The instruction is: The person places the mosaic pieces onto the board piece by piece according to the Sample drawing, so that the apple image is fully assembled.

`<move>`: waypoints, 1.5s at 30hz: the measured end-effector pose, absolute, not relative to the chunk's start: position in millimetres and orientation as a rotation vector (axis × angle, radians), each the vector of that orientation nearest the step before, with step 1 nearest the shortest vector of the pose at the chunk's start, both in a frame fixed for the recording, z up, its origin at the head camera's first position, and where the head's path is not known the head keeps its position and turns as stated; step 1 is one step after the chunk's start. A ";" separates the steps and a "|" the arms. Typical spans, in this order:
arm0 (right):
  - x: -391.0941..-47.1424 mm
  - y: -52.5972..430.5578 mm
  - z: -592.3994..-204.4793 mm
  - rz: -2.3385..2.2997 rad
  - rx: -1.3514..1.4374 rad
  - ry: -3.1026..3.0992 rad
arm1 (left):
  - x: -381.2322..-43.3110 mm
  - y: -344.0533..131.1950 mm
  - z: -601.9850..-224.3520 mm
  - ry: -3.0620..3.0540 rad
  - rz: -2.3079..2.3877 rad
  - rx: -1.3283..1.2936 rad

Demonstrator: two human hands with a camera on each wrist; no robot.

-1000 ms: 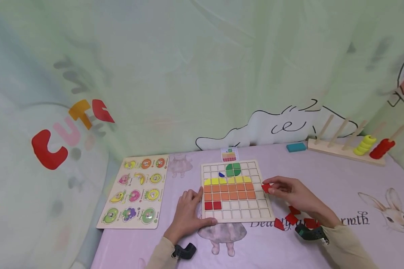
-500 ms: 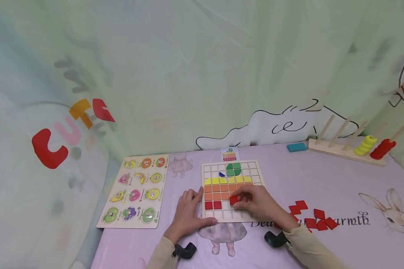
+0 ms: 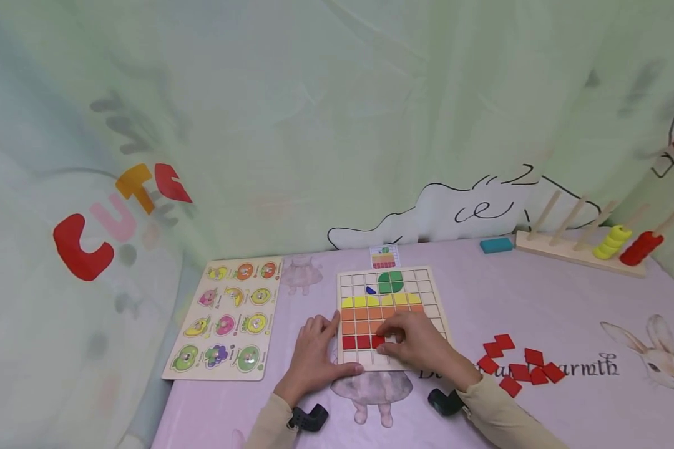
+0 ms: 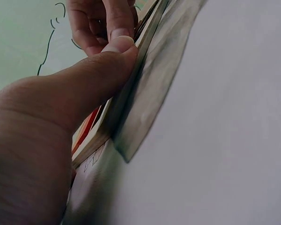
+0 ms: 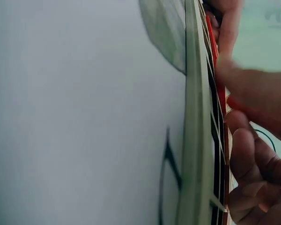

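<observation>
A wooden grid board lies on the table, carrying rows of yellow, orange and red tiles and a green round shape. The left hand rests at its near left corner, fingers along the left side and thumb on the near edge. Over the lower red row, the right hand pinches a square red tile between thumb and fingers. That tile sits in the third cell, beside two red tiles. In the right wrist view, the fingers are close against the board's face.
Several loose red tiles lie right of the board. A small pattern card is behind it. At left lies a fruit puzzle board; at back right are a teal block and a wooden peg stand with yellow and red rings.
The right hand came from the board's right side with a red tile and lowered it into the third cell of the red row. The left hand stayed put.
</observation>
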State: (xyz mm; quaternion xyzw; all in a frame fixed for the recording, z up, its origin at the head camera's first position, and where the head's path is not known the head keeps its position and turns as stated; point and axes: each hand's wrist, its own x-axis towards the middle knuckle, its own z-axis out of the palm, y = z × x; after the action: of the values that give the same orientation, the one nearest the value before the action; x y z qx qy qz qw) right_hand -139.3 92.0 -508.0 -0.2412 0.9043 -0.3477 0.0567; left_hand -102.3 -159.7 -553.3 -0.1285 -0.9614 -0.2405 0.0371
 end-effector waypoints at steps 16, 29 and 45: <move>-138.6 110.3 -494.0 -1.082 -0.679 2.763 | -101.5 -160.5 -553.3 -2.941 -0.726 -0.405; -138.4 245.9 -476.0 -0.737 -0.482 2.815 | -101.6 -162.3 -554.1 -2.922 -0.719 -0.435; -133.2 274.4 -489.6 -0.704 -0.326 2.815 | -99.7 -161.1 -552.4 -2.930 -0.742 -0.423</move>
State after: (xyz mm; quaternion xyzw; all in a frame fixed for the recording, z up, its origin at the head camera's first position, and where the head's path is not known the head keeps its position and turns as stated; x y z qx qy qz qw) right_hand -133.2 274.4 -489.6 -0.1111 0.9582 -0.2395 0.1104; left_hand -99.7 -161.1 -552.4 -0.1385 -0.9591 -0.2429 0.0447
